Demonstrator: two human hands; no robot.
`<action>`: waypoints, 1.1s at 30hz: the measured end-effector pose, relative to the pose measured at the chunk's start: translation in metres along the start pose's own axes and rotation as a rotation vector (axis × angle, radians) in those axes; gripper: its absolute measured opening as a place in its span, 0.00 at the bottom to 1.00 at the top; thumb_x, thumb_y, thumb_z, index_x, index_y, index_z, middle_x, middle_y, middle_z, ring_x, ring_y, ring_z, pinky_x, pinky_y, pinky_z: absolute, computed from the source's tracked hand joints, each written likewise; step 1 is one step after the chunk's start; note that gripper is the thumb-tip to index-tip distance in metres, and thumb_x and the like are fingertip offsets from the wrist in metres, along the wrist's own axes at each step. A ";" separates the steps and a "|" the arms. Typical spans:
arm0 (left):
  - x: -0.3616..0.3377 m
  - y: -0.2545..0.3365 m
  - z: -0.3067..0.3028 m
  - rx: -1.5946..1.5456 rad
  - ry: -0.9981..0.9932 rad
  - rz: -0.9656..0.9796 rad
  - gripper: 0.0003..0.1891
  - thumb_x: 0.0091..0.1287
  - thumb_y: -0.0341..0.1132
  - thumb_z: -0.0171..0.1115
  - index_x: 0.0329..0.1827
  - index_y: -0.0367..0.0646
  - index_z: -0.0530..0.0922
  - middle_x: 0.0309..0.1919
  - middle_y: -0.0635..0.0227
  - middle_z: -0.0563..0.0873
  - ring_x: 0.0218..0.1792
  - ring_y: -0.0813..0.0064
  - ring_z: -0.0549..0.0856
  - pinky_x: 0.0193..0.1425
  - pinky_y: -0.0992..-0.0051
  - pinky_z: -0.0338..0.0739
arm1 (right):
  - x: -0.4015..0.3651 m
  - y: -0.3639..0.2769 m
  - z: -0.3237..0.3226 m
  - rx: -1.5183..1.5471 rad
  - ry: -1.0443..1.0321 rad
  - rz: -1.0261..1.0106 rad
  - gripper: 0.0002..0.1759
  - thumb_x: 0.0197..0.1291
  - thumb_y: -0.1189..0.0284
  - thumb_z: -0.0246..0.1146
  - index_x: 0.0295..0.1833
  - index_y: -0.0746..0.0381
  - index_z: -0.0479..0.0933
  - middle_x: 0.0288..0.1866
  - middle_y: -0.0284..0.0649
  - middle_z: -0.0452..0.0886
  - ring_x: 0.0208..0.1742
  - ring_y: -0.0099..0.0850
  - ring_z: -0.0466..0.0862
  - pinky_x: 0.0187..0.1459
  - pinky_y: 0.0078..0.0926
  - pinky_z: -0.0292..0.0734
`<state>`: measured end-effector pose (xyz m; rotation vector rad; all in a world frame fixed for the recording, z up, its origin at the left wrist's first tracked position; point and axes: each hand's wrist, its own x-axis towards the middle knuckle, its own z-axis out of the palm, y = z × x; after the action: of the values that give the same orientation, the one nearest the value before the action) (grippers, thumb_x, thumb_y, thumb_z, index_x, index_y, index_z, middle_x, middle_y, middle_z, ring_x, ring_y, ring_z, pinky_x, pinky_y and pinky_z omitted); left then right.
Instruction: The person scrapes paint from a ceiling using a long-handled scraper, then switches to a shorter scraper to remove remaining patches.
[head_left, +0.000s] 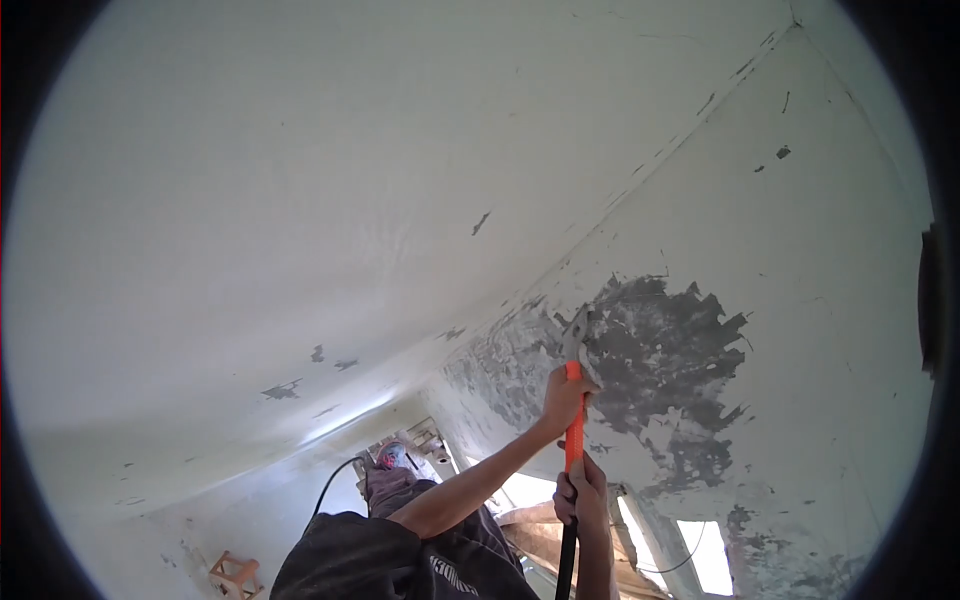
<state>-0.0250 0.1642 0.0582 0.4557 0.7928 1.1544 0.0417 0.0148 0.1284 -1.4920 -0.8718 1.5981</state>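
My left hand (567, 400) is closed around the orange upper part of a long-handled scraper (574, 430). Lower down, my right hand (582, 490) grips the same handle, near where orange turns to black. The scraper's grey metal head (576, 335) is up against the wall (820, 400), at the left border of a large dark grey patch (660, 350) with ragged edges. Pale coating surrounds that patch. Whether the blade edge bites under the coating is too small to tell.
A whitish ceiling (300, 200) with small flaked spots meets the wall along a slanting seam. Far below stand a wooden stool (235, 573) and a brown sheet-like thing (560, 535). A black cable (328, 487) curves beside my dark clothing. Bright openings (706, 555) lie low on the right.
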 end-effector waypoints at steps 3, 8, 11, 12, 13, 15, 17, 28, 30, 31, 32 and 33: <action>0.016 0.000 -0.014 -0.008 -0.001 0.035 0.07 0.53 0.27 0.63 0.24 0.38 0.72 0.14 0.67 0.75 0.08 0.72 0.74 0.11 0.72 0.69 | 0.020 0.009 0.005 -0.004 -0.015 -0.001 0.26 0.77 0.57 0.49 0.69 0.64 0.65 0.18 0.26 0.59 0.10 0.16 0.58 0.10 0.17 0.53; -0.002 -0.008 0.001 -0.048 -0.026 -0.013 0.09 0.54 0.24 0.63 0.26 0.41 0.69 0.13 0.68 0.73 0.08 0.73 0.72 0.09 0.74 0.68 | -0.004 0.006 -0.001 0.039 0.006 -0.017 0.26 0.77 0.57 0.49 0.71 0.64 0.64 0.20 0.27 0.61 0.11 0.15 0.59 0.11 0.17 0.53; 0.016 0.005 -0.012 0.008 -0.003 0.018 0.09 0.54 0.25 0.63 0.26 0.42 0.68 0.13 0.67 0.73 0.07 0.73 0.72 0.09 0.74 0.68 | 0.016 0.004 0.000 0.050 -0.053 0.022 0.27 0.77 0.57 0.49 0.71 0.63 0.64 0.20 0.28 0.60 0.11 0.15 0.59 0.10 0.16 0.52; 0.016 0.003 -0.016 0.008 -0.011 0.052 0.10 0.54 0.25 0.63 0.25 0.43 0.68 0.13 0.67 0.74 0.07 0.73 0.72 0.10 0.73 0.68 | 0.011 0.007 0.002 0.058 -0.043 0.029 0.27 0.77 0.57 0.49 0.71 0.63 0.64 0.20 0.28 0.60 0.11 0.15 0.59 0.10 0.16 0.52; 0.014 0.002 -0.016 -0.003 0.001 0.032 0.09 0.54 0.26 0.63 0.25 0.42 0.69 0.13 0.66 0.74 0.07 0.73 0.72 0.10 0.74 0.68 | 0.009 0.008 0.005 0.075 -0.036 0.033 0.27 0.77 0.57 0.49 0.71 0.62 0.64 0.20 0.28 0.61 0.11 0.15 0.59 0.10 0.16 0.52; 0.003 -0.002 -0.011 -0.001 -0.009 0.013 0.09 0.54 0.26 0.63 0.25 0.42 0.69 0.13 0.66 0.74 0.07 0.73 0.72 0.09 0.74 0.68 | 0.001 0.009 0.006 0.103 -0.022 0.029 0.27 0.77 0.56 0.49 0.71 0.62 0.64 0.21 0.28 0.61 0.11 0.15 0.58 0.11 0.15 0.53; 0.008 -0.001 -0.006 0.010 0.022 0.030 0.08 0.54 0.25 0.62 0.27 0.42 0.69 0.14 0.66 0.74 0.07 0.73 0.72 0.09 0.74 0.67 | 0.013 0.003 -0.001 0.077 -0.058 0.022 0.27 0.77 0.55 0.49 0.71 0.62 0.64 0.20 0.28 0.61 0.11 0.15 0.58 0.10 0.15 0.52; 0.025 -0.001 -0.023 0.095 0.025 0.133 0.08 0.54 0.27 0.63 0.24 0.38 0.70 0.13 0.66 0.75 0.09 0.72 0.75 0.11 0.71 0.69 | 0.034 0.029 -0.006 0.151 -0.128 0.010 0.29 0.77 0.54 0.49 0.72 0.62 0.63 0.20 0.28 0.60 0.11 0.16 0.58 0.10 0.17 0.52; 0.011 -0.007 -0.019 0.103 0.034 0.106 0.08 0.54 0.27 0.63 0.23 0.38 0.71 0.13 0.66 0.75 0.09 0.73 0.74 0.11 0.71 0.70 | 0.027 0.033 -0.001 0.180 -0.099 0.000 0.29 0.77 0.54 0.49 0.72 0.62 0.63 0.20 0.28 0.60 0.11 0.16 0.58 0.10 0.16 0.53; 0.010 -0.002 -0.016 0.105 0.039 0.090 0.08 0.54 0.26 0.63 0.23 0.38 0.71 0.13 0.66 0.75 0.09 0.73 0.74 0.12 0.71 0.70 | 0.025 0.029 0.002 0.175 -0.109 -0.011 0.29 0.77 0.54 0.49 0.72 0.62 0.63 0.20 0.28 0.60 0.11 0.16 0.58 0.10 0.16 0.53; 0.015 0.005 -0.016 0.102 0.038 0.106 0.08 0.54 0.26 0.63 0.23 0.38 0.71 0.13 0.66 0.75 0.09 0.73 0.74 0.12 0.71 0.70 | 0.020 0.024 0.004 0.181 -0.108 -0.004 0.29 0.76 0.54 0.49 0.72 0.62 0.63 0.20 0.28 0.61 0.11 0.16 0.58 0.11 0.16 0.53; 0.017 0.009 -0.017 0.112 0.032 0.099 0.08 0.54 0.26 0.63 0.23 0.38 0.71 0.13 0.67 0.74 0.09 0.73 0.74 0.11 0.71 0.70 | 0.017 0.022 0.004 0.189 -0.099 0.010 0.29 0.76 0.54 0.49 0.72 0.62 0.63 0.20 0.28 0.61 0.11 0.16 0.58 0.11 0.16 0.53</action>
<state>-0.0402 0.1819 0.0481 0.5760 0.8737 1.2155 0.0354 0.0193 0.1011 -1.2963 -0.7453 1.7230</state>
